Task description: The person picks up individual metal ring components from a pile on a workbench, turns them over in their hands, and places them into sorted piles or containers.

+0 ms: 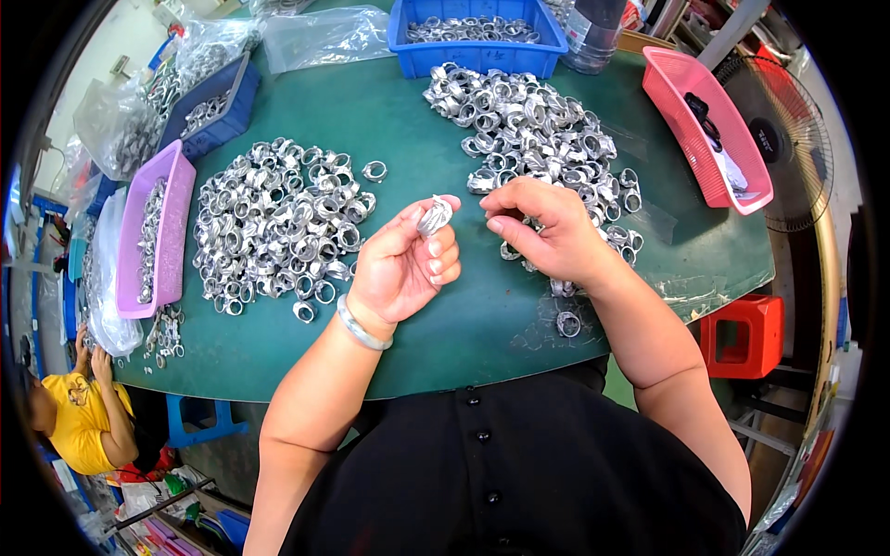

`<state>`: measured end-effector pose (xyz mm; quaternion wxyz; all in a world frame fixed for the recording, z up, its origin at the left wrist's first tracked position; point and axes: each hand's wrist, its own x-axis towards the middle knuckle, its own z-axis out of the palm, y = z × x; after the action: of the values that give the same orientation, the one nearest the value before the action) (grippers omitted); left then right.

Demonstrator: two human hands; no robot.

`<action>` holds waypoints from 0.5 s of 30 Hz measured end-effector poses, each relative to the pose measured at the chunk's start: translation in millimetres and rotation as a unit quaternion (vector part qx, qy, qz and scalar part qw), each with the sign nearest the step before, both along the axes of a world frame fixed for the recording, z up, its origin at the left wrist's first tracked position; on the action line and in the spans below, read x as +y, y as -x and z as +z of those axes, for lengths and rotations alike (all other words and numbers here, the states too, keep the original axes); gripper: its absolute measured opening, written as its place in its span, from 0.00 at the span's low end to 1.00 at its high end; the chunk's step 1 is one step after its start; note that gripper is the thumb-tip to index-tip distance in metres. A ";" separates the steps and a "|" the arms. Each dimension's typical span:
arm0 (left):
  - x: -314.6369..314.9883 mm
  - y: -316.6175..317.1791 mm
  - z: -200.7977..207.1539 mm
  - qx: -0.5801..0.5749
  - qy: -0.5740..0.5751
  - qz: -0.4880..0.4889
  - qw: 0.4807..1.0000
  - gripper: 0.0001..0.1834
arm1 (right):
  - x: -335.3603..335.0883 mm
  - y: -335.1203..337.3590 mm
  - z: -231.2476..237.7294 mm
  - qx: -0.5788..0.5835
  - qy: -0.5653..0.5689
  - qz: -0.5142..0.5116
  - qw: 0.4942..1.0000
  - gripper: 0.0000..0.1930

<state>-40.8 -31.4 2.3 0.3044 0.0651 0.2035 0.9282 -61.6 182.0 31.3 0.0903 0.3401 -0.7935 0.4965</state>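
A chunky silver ring (435, 216) with a grooved face is pinched between the thumb and index finger of my left hand (403, 264), palm turned up, above the table. My right hand (554, 229) hovers beside it, at the near edge of the right pile of silver rings (533, 125). Its fingers are half curled, and a small gap shows between thumb and index tip with nothing visible in it. To the left of my left hand lies another heap of silver rings (273, 222). One loose ring (375, 170) lies just off that heap, and another ring (568, 323) lies below my right hand.
The green table (417, 120) carries a blue bin (477, 60) of rings, a bottle (591, 37), a pink basket (709, 130), a purple basket (156, 232) and another blue bin (215, 111). Beyond are a fan (779, 139), a red stool (743, 335) and a person in yellow (88, 417).
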 end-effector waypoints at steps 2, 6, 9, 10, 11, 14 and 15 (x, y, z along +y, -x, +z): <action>0.0 0.0 0.5 -0.018 -0.028 -0.008 0.999 0.19 | 0.2 -0.2 -0.2 0.000 -0.004 0.000 1.000 0.07; -2.1 1.5 -2.6 -0.010 -0.077 -0.032 0.997 0.18 | 0.4 -0.3 -1.2 0.007 -0.005 -0.002 1.000 0.07; -2.7 1.9 -2.9 0.001 -0.099 -0.058 0.993 0.18 | 0.9 0.9 -1.9 0.006 -0.006 -0.003 1.000 0.07; -2.7 1.8 -2.6 -0.002 -0.106 -0.063 0.992 0.17 | 1.2 1.6 -1.9 0.013 -0.010 -0.004 1.000 0.07; -2.8 1.7 -2.5 -0.005 -0.113 -0.067 0.991 0.17 | 1.5 2.0 -2.0 0.013 -0.010 -0.004 1.000 0.07; -3.0 1.9 -2.9 -0.006 -0.120 -0.075 0.990 0.17 | 2.3 3.0 -2.3 0.016 -0.018 -0.012 1.000 0.06; -2.9 1.9 -2.4 -0.005 -0.120 -0.076 0.990 0.17 | 2.4 3.6 -3.5 0.031 -0.018 -0.024 0.999 0.06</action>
<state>-42.8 -34.2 -0.1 0.3650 0.1116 0.0831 0.9205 -65.2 184.4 27.8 0.1202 0.3377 -0.8069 0.4694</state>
